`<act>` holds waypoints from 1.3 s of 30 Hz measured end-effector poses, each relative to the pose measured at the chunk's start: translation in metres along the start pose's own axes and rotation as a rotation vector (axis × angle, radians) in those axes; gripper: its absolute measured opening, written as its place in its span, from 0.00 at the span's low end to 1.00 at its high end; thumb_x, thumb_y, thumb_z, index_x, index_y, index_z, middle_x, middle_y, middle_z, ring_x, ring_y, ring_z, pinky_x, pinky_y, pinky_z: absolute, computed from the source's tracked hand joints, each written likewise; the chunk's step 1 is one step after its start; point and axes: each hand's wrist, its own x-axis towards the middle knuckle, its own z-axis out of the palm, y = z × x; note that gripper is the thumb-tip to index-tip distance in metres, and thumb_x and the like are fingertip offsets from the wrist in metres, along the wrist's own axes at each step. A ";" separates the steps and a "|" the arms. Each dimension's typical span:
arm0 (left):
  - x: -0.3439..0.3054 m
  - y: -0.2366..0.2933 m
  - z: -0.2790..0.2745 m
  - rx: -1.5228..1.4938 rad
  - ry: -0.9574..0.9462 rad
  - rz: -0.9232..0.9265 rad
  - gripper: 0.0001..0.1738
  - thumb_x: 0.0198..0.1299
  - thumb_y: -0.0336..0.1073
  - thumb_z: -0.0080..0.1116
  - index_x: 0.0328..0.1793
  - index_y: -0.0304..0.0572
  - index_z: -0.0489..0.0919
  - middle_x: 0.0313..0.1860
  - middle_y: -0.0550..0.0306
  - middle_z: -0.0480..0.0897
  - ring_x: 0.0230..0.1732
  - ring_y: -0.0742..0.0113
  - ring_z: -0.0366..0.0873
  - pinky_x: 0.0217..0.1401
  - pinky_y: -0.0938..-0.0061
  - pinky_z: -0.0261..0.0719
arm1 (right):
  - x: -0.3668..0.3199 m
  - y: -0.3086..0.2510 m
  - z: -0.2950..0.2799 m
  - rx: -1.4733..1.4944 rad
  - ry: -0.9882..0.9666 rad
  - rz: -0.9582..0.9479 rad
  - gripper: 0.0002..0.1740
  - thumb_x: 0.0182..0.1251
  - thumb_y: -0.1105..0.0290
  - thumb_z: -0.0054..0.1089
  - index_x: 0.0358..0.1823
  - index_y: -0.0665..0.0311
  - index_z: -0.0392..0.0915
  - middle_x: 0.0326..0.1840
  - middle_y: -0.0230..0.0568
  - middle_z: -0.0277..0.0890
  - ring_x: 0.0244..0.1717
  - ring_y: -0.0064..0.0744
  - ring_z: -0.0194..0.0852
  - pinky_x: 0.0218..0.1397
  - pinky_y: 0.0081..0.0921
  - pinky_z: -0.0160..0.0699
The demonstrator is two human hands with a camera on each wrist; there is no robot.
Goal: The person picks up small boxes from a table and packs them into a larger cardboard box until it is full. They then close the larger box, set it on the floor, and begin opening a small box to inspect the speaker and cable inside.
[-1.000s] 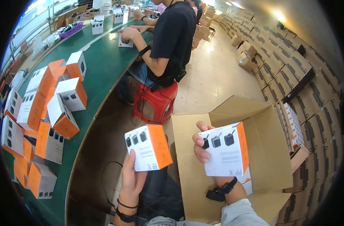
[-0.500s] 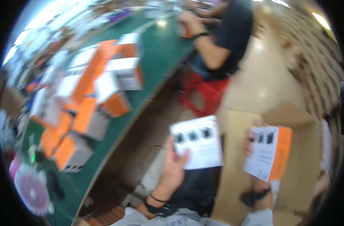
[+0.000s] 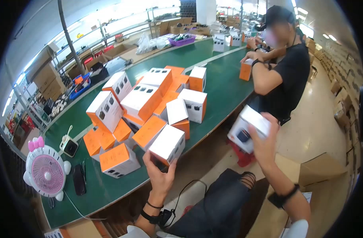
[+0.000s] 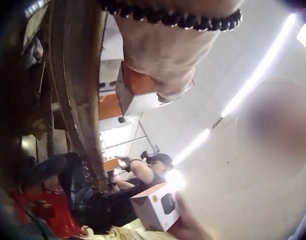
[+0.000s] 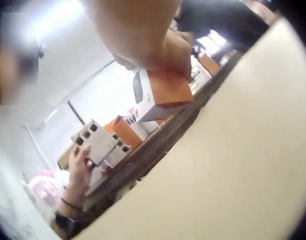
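Near the table's front edge, my left hand (image 3: 160,176) grips a small white and orange product box (image 3: 167,142) by its lower end, thumb and fingers on opposite sides. That box is close against the pile of like boxes (image 3: 141,99). My right hand (image 3: 264,139) holds a second product box (image 3: 249,127), tilted, in the air right of the table edge; a dark device is printed on its side. The left wrist view catches the left-hand box (image 4: 138,95) from below, and the right wrist view shows the orange face of the right-hand box (image 5: 168,89).
A pink fan (image 3: 47,175), a phone (image 3: 79,179) and a small corded device (image 3: 69,146) are on the green table (image 3: 90,204) at left. An open carton (image 3: 324,198) stands at lower right. Another person (image 3: 290,75) sits farther along, handling a box.
The head view has turned left toward the table. My left hand has carried its box over to the pile. The right hand has brought its box up from over the carton and tilted it.
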 end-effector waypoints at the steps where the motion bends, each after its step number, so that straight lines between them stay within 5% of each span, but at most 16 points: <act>1: 0.002 -0.001 0.007 0.063 0.037 0.020 0.50 0.57 0.27 0.73 0.81 0.32 0.54 0.69 0.40 0.68 0.73 0.51 0.66 0.78 0.59 0.62 | 0.021 0.006 0.025 -0.118 0.068 -0.100 0.27 0.69 0.65 0.72 0.64 0.64 0.70 0.57 0.49 0.67 0.59 0.44 0.70 0.64 0.37 0.70; 3: 0.013 0.014 0.014 0.206 0.027 0.055 0.51 0.58 0.28 0.73 0.82 0.31 0.53 0.69 0.37 0.67 0.73 0.46 0.65 0.78 0.57 0.60 | 0.057 0.022 0.079 -0.022 0.178 0.000 0.26 0.70 0.64 0.70 0.65 0.62 0.72 0.55 0.53 0.66 0.59 0.51 0.67 0.64 0.39 0.69; 7: 0.025 0.024 0.032 0.424 0.051 0.099 0.51 0.60 0.32 0.72 0.84 0.27 0.53 0.70 0.31 0.62 0.72 0.34 0.62 0.78 0.51 0.56 | 0.090 0.088 0.175 0.042 -0.139 -0.118 0.27 0.76 0.58 0.61 0.71 0.60 0.70 0.63 0.62 0.67 0.66 0.61 0.66 0.73 0.42 0.65; 11: 0.031 0.018 0.049 0.399 0.082 0.104 0.51 0.60 0.30 0.71 0.84 0.25 0.53 0.67 0.32 0.61 0.68 0.37 0.63 0.73 0.56 0.62 | 0.076 0.048 0.160 0.271 -0.290 -0.124 0.35 0.79 0.55 0.54 0.79 0.66 0.61 0.71 0.68 0.67 0.74 0.62 0.63 0.79 0.44 0.60; 14: 0.034 0.012 0.059 0.175 0.114 -0.022 0.40 0.65 0.28 0.60 0.81 0.25 0.57 0.59 0.44 0.70 0.53 0.56 0.69 0.56 0.65 0.72 | 0.042 0.022 0.089 0.121 -0.394 -0.319 0.35 0.73 0.55 0.61 0.72 0.74 0.65 0.68 0.66 0.71 0.65 0.60 0.74 0.71 0.48 0.72; 15: 0.036 0.003 0.064 0.115 0.173 0.085 0.37 0.66 0.28 0.59 0.79 0.27 0.61 0.65 0.44 0.69 0.52 0.58 0.70 0.52 0.68 0.73 | 0.032 -0.005 0.040 0.230 -0.658 -0.122 0.37 0.75 0.57 0.62 0.76 0.73 0.60 0.71 0.61 0.68 0.61 0.51 0.81 0.67 0.41 0.78; 16: 0.030 0.008 0.063 0.112 0.152 -0.005 0.34 0.67 0.27 0.58 0.78 0.29 0.61 0.69 0.43 0.68 0.53 0.58 0.71 0.52 0.68 0.75 | 0.017 -0.022 -0.002 0.254 -0.710 -0.110 0.35 0.74 0.59 0.64 0.74 0.70 0.63 0.65 0.59 0.74 0.50 0.45 0.85 0.58 0.39 0.84; 18: 0.023 -0.025 0.062 0.108 0.165 0.280 0.31 0.71 0.27 0.56 0.77 0.29 0.59 0.69 0.42 0.68 0.52 0.57 0.73 0.53 0.68 0.76 | 0.000 -0.046 -0.090 0.157 -0.800 -0.023 0.27 0.73 0.59 0.65 0.65 0.67 0.71 0.47 0.50 0.85 0.46 0.42 0.86 0.53 0.36 0.84; 21: -0.007 -0.005 0.062 -0.036 0.175 0.078 0.27 0.77 0.29 0.49 0.77 0.28 0.58 0.70 0.42 0.68 0.61 0.55 0.73 0.66 0.62 0.76 | -0.024 -0.071 -0.213 -0.081 -0.409 0.159 0.15 0.73 0.63 0.66 0.50 0.68 0.80 0.38 0.40 0.85 0.39 0.25 0.85 0.44 0.26 0.84; 22: -0.018 0.017 0.072 -0.069 0.158 0.105 0.26 0.76 0.29 0.50 0.76 0.29 0.60 0.66 0.43 0.69 0.57 0.57 0.74 0.63 0.64 0.76 | -0.032 -0.059 -0.245 -0.186 -0.228 0.345 0.12 0.69 0.64 0.64 0.41 0.68 0.80 0.30 0.42 0.80 0.31 0.31 0.79 0.39 0.29 0.80; 24: -0.051 0.072 0.085 -0.223 -0.182 0.051 0.27 0.72 0.33 0.52 0.74 0.31 0.62 0.53 0.50 0.72 0.47 0.66 0.70 0.53 0.71 0.74 | -0.048 -0.044 -0.313 -0.330 -0.114 0.720 0.12 0.67 0.64 0.64 0.39 0.67 0.80 0.34 0.44 0.83 0.36 0.34 0.82 0.41 0.32 0.81; 27: -0.103 0.117 0.124 -0.603 -0.614 0.037 0.30 0.70 0.38 0.56 0.73 0.36 0.60 0.58 0.51 0.71 0.50 0.67 0.73 0.54 0.70 0.74 | -0.108 0.061 -0.391 -0.783 -0.195 0.960 0.21 0.60 0.58 0.72 0.44 0.67 0.82 0.45 0.52 0.86 0.47 0.44 0.86 0.49 0.38 0.84; 30: -0.127 0.117 0.139 -0.728 -0.925 0.142 0.36 0.67 0.33 0.55 0.77 0.36 0.52 0.66 0.45 0.67 0.55 0.62 0.74 0.56 0.68 0.74 | -0.176 0.167 -0.414 -1.013 -0.209 1.184 0.39 0.51 0.55 0.79 0.63 0.67 0.76 0.59 0.59 0.82 0.61 0.49 0.82 0.62 0.42 0.81; 32: -0.132 0.115 0.142 -0.768 -0.982 0.189 0.38 0.67 0.30 0.53 0.79 0.36 0.50 0.66 0.45 0.68 0.55 0.61 0.75 0.55 0.68 0.75 | -0.206 0.197 -0.410 -0.995 -0.262 1.421 0.60 0.46 0.55 0.82 0.79 0.66 0.57 0.73 0.61 0.68 0.74 0.58 0.69 0.74 0.51 0.70; 36: -0.132 0.105 0.128 -0.671 -0.942 0.126 0.38 0.68 0.29 0.53 0.80 0.37 0.50 0.65 0.46 0.69 0.54 0.62 0.75 0.55 0.68 0.75 | -0.233 0.226 -0.357 -1.381 -0.322 1.308 0.69 0.47 0.55 0.82 0.85 0.60 0.41 0.77 0.62 0.57 0.77 0.69 0.57 0.74 0.68 0.62; 39: -0.132 0.093 0.122 -0.628 -0.859 0.028 0.39 0.67 0.28 0.55 0.80 0.38 0.50 0.64 0.42 0.70 0.52 0.61 0.76 0.50 0.69 0.76 | -0.231 0.229 -0.340 -1.302 -0.250 1.242 0.68 0.48 0.55 0.83 0.85 0.58 0.42 0.75 0.61 0.59 0.78 0.65 0.57 0.75 0.63 0.63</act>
